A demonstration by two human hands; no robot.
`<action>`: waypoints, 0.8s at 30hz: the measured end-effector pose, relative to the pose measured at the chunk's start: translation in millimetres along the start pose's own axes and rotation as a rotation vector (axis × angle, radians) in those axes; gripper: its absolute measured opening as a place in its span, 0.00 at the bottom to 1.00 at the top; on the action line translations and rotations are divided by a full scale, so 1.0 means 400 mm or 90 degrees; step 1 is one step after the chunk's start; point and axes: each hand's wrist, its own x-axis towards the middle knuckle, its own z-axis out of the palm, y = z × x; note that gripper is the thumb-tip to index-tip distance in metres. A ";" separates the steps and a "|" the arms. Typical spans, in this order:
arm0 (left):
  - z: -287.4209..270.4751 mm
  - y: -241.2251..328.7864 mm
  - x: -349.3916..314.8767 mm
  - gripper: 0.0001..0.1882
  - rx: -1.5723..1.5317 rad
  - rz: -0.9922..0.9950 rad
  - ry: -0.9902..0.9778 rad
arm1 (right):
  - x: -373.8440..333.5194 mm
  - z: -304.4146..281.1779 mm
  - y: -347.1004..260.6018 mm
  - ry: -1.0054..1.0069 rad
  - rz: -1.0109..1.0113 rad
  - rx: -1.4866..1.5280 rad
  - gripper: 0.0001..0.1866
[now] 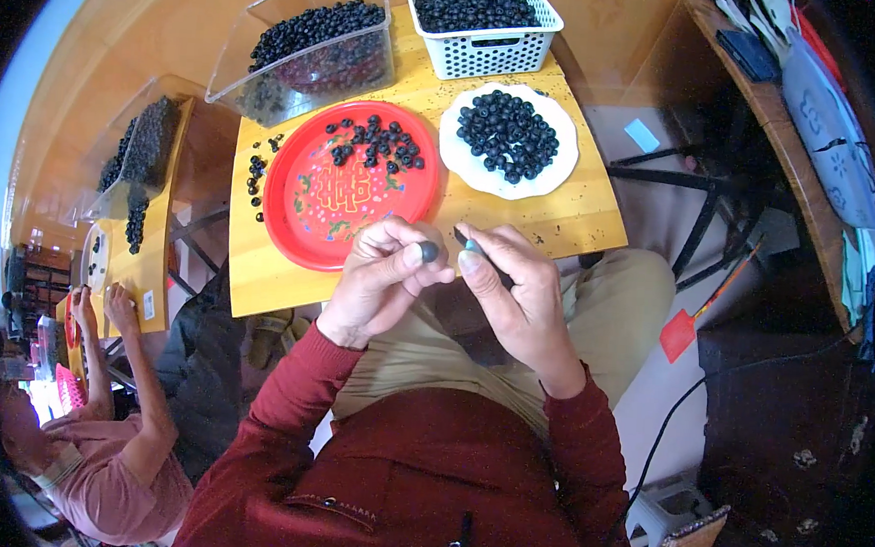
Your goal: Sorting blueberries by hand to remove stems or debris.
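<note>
Left hand (374, 288): closed in a pinch, one dark round piece (429, 252) being gripped between thumb and fingers. The piece is held over the near edge of the surface (266, 288), in front of the lap.

Right hand (524, 297): curled around a slim dark tool (503, 275), braced by the thumb. The tip is directed toward the piece, seemingly apart from it; its exact form cannot be told.

Red tray (407, 196): set on the surface beyond the left hand; a loose cluster (375, 144) of like pieces is carried in its far part, the patterned middle left bare.

White plate (511, 190): scalloped, placed to the right of the tray, heaped with like pieces.

Clear bin (370, 74) and white basket (445, 61): stood at the far side, both filled with like pieces.

Stray pieces (257, 167): scattered just left of the tray.

Handling, as judged: the piece is best pinched firmly but not squeezed, with the face to be worked turned outward. The tool should be moved in short, light strokes, steadied by the right thumb, and the left fingertips kept behind its path.
</note>
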 end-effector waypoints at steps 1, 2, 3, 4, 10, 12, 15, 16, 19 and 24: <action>0.000 0.000 0.002 0.04 0.002 -0.001 0.000 | 0.000 -0.001 -0.003 0.001 0.000 0.001 0.18; 0.001 0.001 0.004 0.04 0.007 0.003 0.003 | 0.002 -0.003 -0.012 0.005 0.006 0.020 0.18; 0.001 0.000 0.004 0.04 0.012 0.007 0.008 | 0.002 -0.003 -0.017 0.008 0.012 0.039 0.18; -0.002 -0.001 0.002 0.04 0.014 0.008 0.009 | 0.004 0.000 -0.020 0.007 0.011 0.041 0.18; 0.015 -0.011 -0.013 0.05 0.026 -0.043 0.023 | -0.004 0.022 -0.016 -0.009 0.067 0.133 0.14; 0.016 -0.018 -0.023 0.04 0.006 -0.053 0.040 | -0.019 0.014 0.004 -0.038 0.160 0.205 0.11; 0.002 0.016 -0.036 0.04 0.038 -0.037 0.042 | -0.003 0.028 0.021 0.034 0.267 0.258 0.10; 0.002 0.032 -0.043 0.04 0.067 -0.021 0.047 | 0.001 0.027 0.031 0.052 0.279 0.267 0.11; 0.009 0.179 -0.020 0.05 0.222 0.140 0.156 | 0.018 0.006 0.012 0.139 0.239 0.319 0.14; -0.049 0.303 0.030 0.05 0.440 0.243 0.256 | 0.021 -0.016 -0.012 0.128 0.213 0.253 0.14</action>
